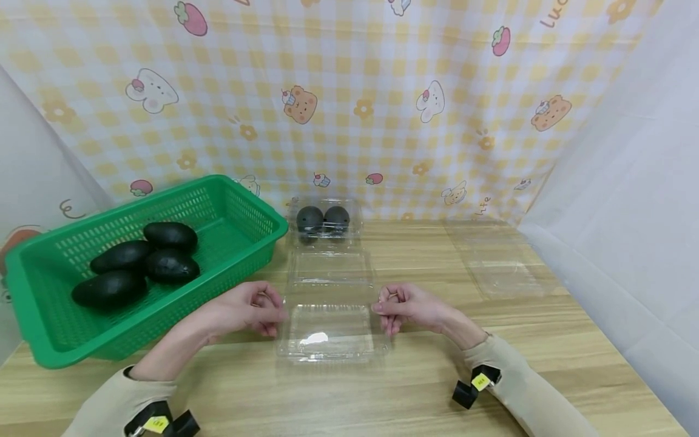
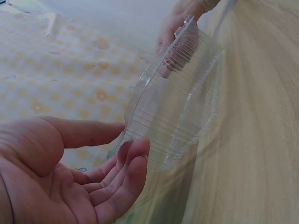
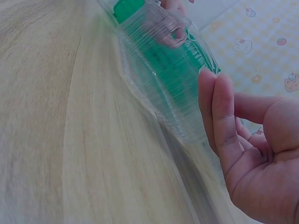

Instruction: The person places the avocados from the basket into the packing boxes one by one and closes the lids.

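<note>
A clear plastic clamshell box [image 1: 330, 331] is held by both hands near the middle of the wooden table. My left hand [image 1: 246, 311] pinches its left edge between thumb and fingers, as the left wrist view also shows for the hand [image 2: 79, 172]. On the opposite edge my right hand [image 1: 412, 308] pinches the rim, the fingertips together in the right wrist view [image 3: 247, 135]. The clear box looks tilted in both wrist views. Another clear panel [image 1: 330, 267] lies just behind it; whether the two are joined I cannot tell.
At left stands a green basket [image 1: 248, 255] holding several dark avocados [image 1: 172, 266]. Toward the back, a clear box [image 1: 355, 218] contains dark round fruit [image 1: 337, 218]. More clear plastic packaging [image 1: 499, 261] lies at right. A checked curtain [image 1: 377, 133] hangs behind the table [image 1: 437, 388].
</note>
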